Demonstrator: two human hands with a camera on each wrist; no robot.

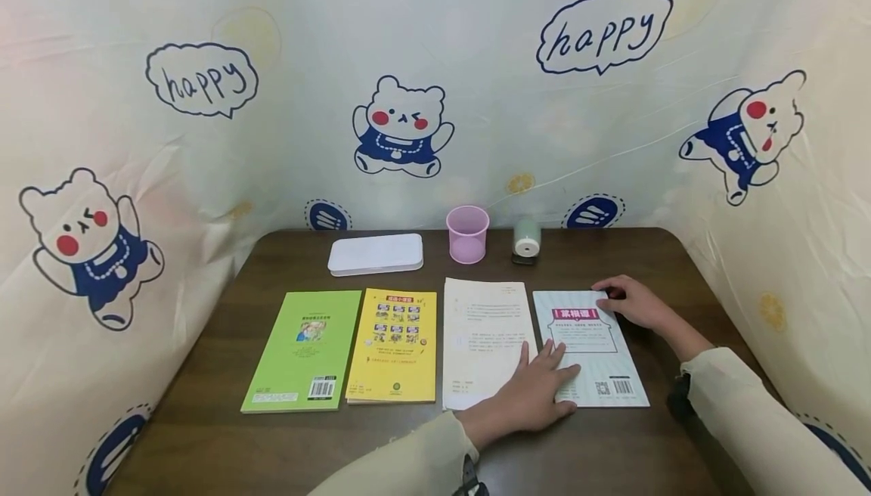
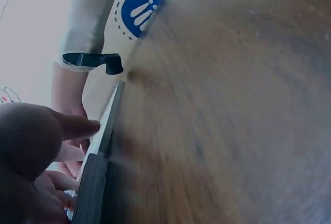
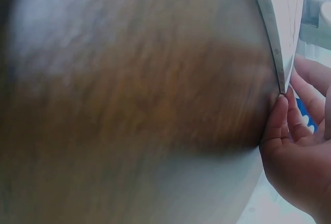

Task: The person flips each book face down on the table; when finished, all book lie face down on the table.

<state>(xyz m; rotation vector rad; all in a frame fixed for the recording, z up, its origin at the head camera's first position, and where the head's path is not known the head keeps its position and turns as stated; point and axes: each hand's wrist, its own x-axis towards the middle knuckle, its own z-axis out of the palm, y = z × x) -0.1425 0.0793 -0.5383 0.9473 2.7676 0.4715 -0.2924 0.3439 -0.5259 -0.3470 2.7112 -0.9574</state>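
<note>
My left hand (image 1: pixel 534 390) lies with fingers spread across the light blue book (image 1: pixel 574 345) and the right edge of the white book (image 1: pixel 486 330) beside it. In the left wrist view, the left hand (image 2: pixel 31 141) rests over the edges of the two books. My right hand (image 1: pixel 636 303) is at the light blue book's far right corner, thumb over the cover. Seen from the right wrist, the thumb and fingers of that hand (image 3: pixel 300 125) pinch the corner of this book (image 3: pixel 282 32). Both books lie flat, back covers up.
Left of them lie a yellow book (image 1: pixel 393 348) and a green book (image 1: pixel 299 360). Along the back of the brown table (image 1: pixel 224 375) stand a white flat case (image 1: pixel 376 254), a pink cup (image 1: pixel 467 235) and a small green-and-white object (image 1: pixel 527 239). A printed cloth hangs behind.
</note>
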